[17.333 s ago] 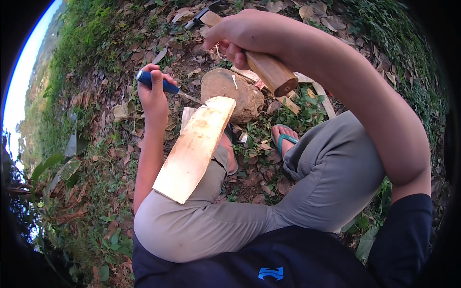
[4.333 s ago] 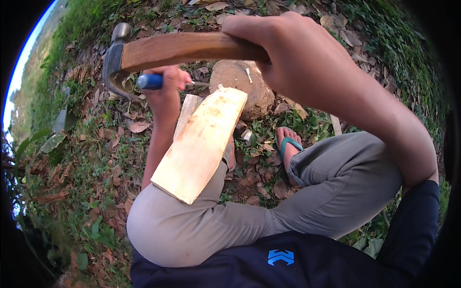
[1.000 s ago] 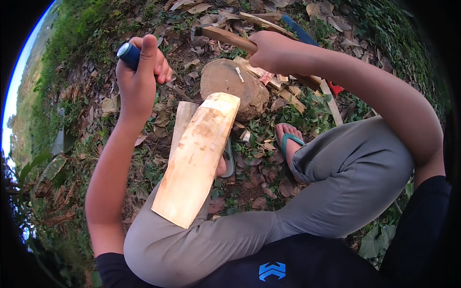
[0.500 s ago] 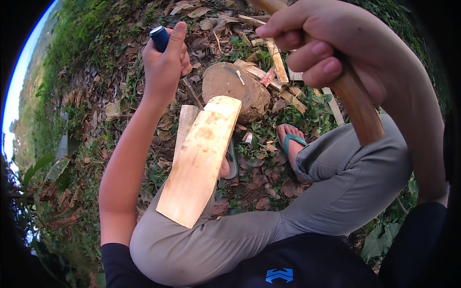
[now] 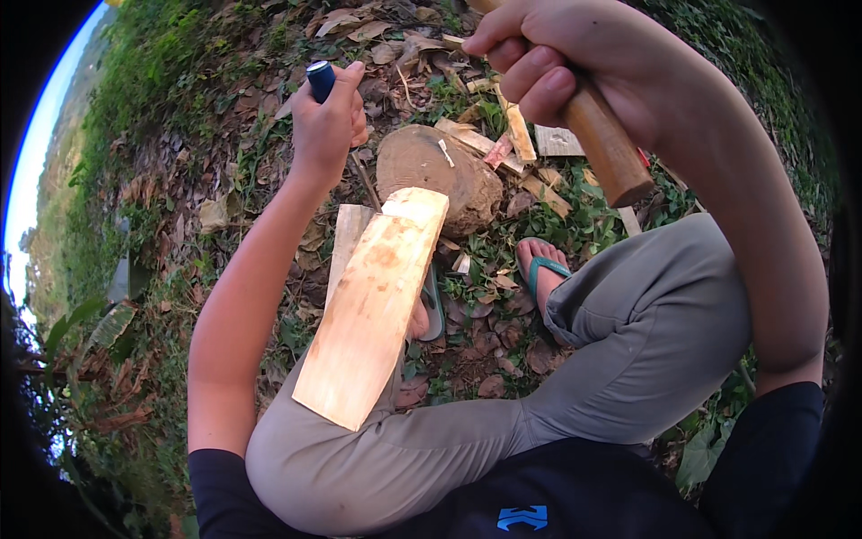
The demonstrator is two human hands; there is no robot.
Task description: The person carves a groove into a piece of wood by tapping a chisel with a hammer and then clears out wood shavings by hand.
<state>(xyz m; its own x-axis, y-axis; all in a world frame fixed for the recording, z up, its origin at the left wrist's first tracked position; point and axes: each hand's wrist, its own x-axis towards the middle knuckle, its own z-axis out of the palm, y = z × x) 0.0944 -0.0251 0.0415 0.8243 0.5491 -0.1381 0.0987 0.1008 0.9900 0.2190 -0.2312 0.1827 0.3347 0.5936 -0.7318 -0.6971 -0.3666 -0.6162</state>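
The board [image 5: 366, 314] lies on the leg [image 5: 337, 476]; the left hand [image 5: 329, 128] beyond it.

Your pale board [image 5: 370, 310] slants away, its near end on your left leg [image 5: 314, 463]. Your blue-handled chisel [image 5: 321, 83] leans at the board's far edge; your wood-handled hammer [image 5: 609, 144] tilts, head out of view.

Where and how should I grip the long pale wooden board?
Probably pinch the board mid-length by its right edge, from the right: that thin edge looks free, while the slender blue-handled tool reaches its far-left corner.
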